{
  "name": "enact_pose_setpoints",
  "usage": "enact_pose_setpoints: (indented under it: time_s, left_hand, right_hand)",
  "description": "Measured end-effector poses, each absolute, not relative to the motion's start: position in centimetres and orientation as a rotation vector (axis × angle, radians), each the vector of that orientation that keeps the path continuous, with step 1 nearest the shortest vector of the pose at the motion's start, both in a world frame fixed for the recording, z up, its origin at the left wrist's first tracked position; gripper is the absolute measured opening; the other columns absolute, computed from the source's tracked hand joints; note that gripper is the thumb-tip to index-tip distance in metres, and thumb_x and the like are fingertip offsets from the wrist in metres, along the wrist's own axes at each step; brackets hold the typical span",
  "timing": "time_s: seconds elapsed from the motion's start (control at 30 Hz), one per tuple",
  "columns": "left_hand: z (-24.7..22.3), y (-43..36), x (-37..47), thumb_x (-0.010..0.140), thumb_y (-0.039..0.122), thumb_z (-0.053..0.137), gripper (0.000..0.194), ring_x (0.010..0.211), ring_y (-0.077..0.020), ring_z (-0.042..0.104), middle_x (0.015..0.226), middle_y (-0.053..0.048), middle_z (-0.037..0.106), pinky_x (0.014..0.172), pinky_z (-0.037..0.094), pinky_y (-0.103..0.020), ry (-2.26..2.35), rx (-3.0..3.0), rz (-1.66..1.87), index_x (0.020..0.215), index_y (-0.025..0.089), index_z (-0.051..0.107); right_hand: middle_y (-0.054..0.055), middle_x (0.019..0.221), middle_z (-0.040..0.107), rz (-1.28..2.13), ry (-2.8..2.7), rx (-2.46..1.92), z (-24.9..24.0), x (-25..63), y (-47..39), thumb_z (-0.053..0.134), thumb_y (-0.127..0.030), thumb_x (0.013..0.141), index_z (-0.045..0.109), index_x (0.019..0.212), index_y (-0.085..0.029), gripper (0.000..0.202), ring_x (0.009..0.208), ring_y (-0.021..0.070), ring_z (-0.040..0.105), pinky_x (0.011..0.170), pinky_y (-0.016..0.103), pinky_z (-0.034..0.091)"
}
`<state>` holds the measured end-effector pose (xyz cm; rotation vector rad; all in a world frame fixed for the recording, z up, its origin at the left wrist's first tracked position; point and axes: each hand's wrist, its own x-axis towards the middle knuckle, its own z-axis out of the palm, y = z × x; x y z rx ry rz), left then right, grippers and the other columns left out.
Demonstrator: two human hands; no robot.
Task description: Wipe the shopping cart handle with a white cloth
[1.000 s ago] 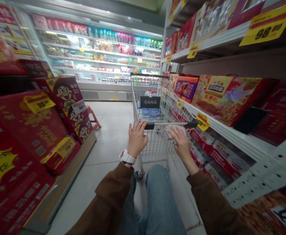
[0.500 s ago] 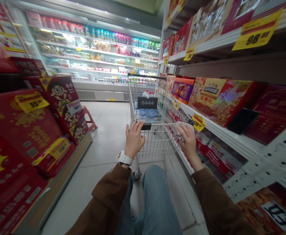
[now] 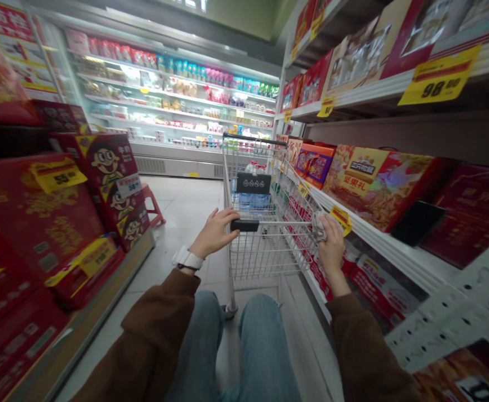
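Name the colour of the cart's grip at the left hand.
Black; the grip shows best in the head view.

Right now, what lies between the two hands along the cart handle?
From the left hand to the right hand, the head view shows the black grip, metal bar, then pale cloth.

Open floor (image 3: 173, 240) left of cart handle (image 3: 284, 224), as far as stacked red boxes (image 3: 30, 209). Right side tight: shelf (image 3: 389, 247), yellow price tag (image 3: 342, 221).

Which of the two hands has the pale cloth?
The right hand, with the crumpled cloth held at the right end of the cart handle. The left hand, wearing a white watch, touches the black grip instead.
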<state>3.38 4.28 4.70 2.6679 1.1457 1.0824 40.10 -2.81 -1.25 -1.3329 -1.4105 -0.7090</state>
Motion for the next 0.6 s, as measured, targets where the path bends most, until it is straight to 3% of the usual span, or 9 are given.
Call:
enact_pose_setpoints:
  time_s: [0.3,0.6]
  left_hand:
    - [4.0,5.1,3.4,0.087,0.037,0.055,0.029,0.134,-0.0251,0.051,0.125,-0.009,0.067,0.121,0.019,-0.055,1.099,2.703,1.207,0.109,0.022,0.065]
    - [3.4,3.9,6.3,0.085,0.029,0.054,0.028,0.128,-0.0249,0.054,0.118,-0.007,0.068,0.122,0.018,-0.056,1.097,2.684,1.286,0.109,0.024,0.066]
  right_hand:
    - [0.003,0.141,0.059,-0.667,-1.424,-1.305,-1.6,40.8,-1.5,0.039,-0.001,0.067,0.057,0.136,-0.028,0.076,0.139,0.0224,0.043,0.116,0.053,0.035]
    - [0.005,0.137,0.062,-0.656,-1.401,-1.281,-1.8,44.0,0.6,0.039,-0.003,0.064,0.062,0.131,-0.024,0.074,0.132,0.0216,0.051,0.114,0.052,0.039]
